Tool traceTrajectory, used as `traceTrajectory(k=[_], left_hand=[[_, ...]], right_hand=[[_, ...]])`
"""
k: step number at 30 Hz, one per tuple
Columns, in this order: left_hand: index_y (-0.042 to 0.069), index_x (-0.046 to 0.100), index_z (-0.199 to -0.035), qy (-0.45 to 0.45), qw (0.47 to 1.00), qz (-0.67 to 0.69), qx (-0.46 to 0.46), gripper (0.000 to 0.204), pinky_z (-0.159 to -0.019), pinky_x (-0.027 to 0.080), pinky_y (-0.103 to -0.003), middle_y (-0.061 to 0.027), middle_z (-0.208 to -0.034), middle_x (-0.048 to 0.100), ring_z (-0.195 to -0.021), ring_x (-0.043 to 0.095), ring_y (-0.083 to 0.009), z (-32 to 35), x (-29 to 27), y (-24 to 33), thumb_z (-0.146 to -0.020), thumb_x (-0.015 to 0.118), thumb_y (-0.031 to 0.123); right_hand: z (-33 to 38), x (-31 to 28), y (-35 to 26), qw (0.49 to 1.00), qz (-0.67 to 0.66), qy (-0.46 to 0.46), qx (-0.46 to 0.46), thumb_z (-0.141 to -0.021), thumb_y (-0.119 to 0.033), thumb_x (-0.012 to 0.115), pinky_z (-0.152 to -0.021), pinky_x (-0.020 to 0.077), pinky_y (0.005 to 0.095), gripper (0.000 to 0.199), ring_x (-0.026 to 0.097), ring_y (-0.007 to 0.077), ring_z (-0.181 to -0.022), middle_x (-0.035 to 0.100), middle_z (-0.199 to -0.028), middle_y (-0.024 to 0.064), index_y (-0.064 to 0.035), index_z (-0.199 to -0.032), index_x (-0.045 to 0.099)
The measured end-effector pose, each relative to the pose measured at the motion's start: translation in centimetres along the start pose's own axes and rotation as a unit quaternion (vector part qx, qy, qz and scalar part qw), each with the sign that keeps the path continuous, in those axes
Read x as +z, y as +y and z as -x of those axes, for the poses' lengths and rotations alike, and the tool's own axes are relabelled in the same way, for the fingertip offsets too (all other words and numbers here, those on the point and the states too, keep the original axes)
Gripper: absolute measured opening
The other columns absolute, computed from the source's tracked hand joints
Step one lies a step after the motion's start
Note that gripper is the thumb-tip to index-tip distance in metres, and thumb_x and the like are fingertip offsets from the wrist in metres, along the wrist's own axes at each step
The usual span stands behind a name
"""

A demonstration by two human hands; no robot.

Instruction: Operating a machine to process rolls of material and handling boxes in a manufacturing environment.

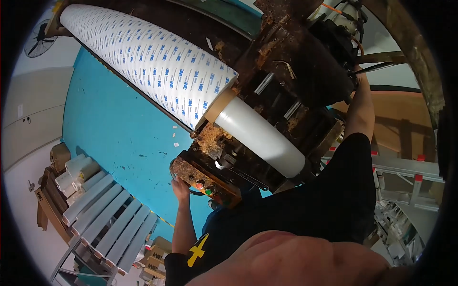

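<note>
A wide roll of white material with blue print (157, 64) lies along a dark machine (281, 66). Beyond its near end, the core (223, 104) gives way to a smooth, pale grey-white roller (260, 136). My left hand (180, 188) is at the left end of a worn control box (191, 174) with red and green buttons; its fingers look curled round the edge, close to a thin curved bar. My right forearm (361, 107) reaches up along the machine's right side. Black machine parts hide my right hand and its fingers.
Several grey-white rolls (102, 205) lie side by side on a rack at lower left, near cardboard boxes (155, 260). A blue floor (114, 119) stretches left of the machine. On the right are a metal ladder (405, 167) and piled scraps (398, 229). A fan (40, 40) stands far left.
</note>
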State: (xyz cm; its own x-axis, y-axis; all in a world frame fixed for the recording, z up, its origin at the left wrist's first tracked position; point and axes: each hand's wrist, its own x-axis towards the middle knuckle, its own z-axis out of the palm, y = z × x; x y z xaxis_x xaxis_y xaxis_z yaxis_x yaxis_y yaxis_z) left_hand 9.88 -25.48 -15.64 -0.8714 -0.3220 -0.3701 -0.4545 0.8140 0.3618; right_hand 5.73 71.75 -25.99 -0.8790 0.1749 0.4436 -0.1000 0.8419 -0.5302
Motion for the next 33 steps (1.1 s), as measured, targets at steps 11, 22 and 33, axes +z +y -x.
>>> traceTrajectory(k=[11, 22, 33], left_hand=[[-0.003, 0.044, -0.09, -0.026, 0.998, -0.062, 0.007, 0.044, -0.067, 0.042, -0.047, -0.022, -0.08, 0.056, -0.077, 0.055, -0.0407, -1.4, -0.5, -0.4, -0.094, 0.039, 0.041], [-0.002, 0.042, -0.092, -0.041, 0.999, 0.021, 0.014, 0.044, -0.066, 0.042, -0.044, -0.0206, -0.077, 0.052, -0.073, 0.054, -0.0372, -0.9, 0.6, -2.4, -0.094, 0.04, 0.042], [-0.003, 0.042, -0.096, -0.001, 0.998, 0.049, 0.026, 0.036, -0.067, 0.041, -0.045, -0.021, -0.078, 0.051, -0.073, 0.053, -0.0386, -1.1, 1.5, -2.9, -0.093, 0.044, 0.034]], right_hand=[[-0.1, 0.7, 1.4, 0.998, -0.015, -0.003, -0.064, -0.076, -0.003, 0.06, -0.108, 0.0193, 0.0379, 0.073, 0.049, 0.0176, -0.107, 0.056, -0.108, 0.0047, -0.0065, -0.139, 0.024], [-0.6, -0.4, -1.4, 0.99, -0.042, -0.044, 0.123, -0.078, -0.006, 0.062, -0.104, 0.026, 0.0353, 0.076, 0.052, 0.0181, -0.103, 0.056, -0.109, 0.0082, -0.0077, -0.141, 0.021], [-1.2, -1.0, -3.2, 0.993, 0.024, -0.052, 0.107, -0.08, -0.008, 0.063, -0.098, 0.0362, 0.033, 0.076, 0.054, 0.0168, -0.098, 0.056, -0.108, 0.0099, -0.0092, -0.142, 0.019]])
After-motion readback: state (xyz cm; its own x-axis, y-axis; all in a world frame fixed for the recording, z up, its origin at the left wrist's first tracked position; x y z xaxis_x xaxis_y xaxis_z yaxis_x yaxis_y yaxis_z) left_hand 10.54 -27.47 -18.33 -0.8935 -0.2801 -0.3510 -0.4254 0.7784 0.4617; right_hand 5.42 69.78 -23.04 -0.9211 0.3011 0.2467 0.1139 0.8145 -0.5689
